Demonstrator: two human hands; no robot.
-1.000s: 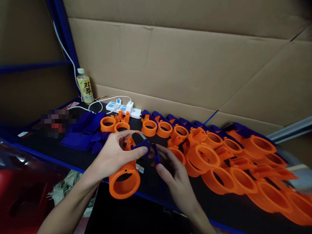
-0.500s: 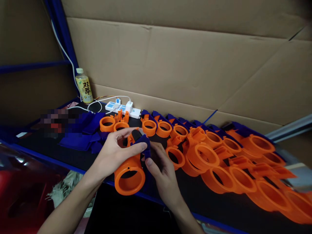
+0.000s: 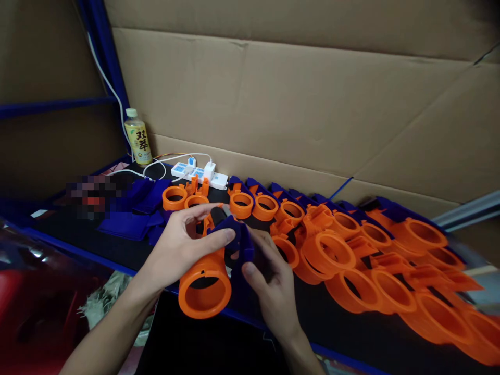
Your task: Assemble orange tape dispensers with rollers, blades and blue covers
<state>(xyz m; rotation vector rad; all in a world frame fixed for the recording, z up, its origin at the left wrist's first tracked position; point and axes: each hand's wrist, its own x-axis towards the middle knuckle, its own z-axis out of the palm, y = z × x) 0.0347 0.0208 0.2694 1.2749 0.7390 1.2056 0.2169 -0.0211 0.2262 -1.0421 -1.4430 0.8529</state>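
Observation:
My left hand (image 3: 179, 245) is closed around an orange plastic ring part (image 3: 205, 291) whose round opening faces me. A dark blue plastic piece (image 3: 226, 226) sits at the top of that part, under my left thumb, beside a small black block (image 3: 219, 214). My right hand (image 3: 271, 278) grips a dark blue plastic panel (image 3: 246, 245) between thumb and fingers, close against the orange part's right side. Whether the two blue pieces are joined cannot be seen. My right fingertips are partly hidden behind the panel.
Rows of orange ring parts (image 3: 328, 250), several with blue panels, cover the right of the black tabletop (image 3: 312, 317). Loose blue panels (image 3: 121, 224) lie at left. A white power strip (image 3: 199, 174), cables and a drink bottle (image 3: 138, 138) stand by the cardboard wall (image 3: 273, 99).
My right hand has shifted slightly right with the blue panel, which now shows more and stands a little away from the blue piece under my left thumb. The orange part has tipped slightly.

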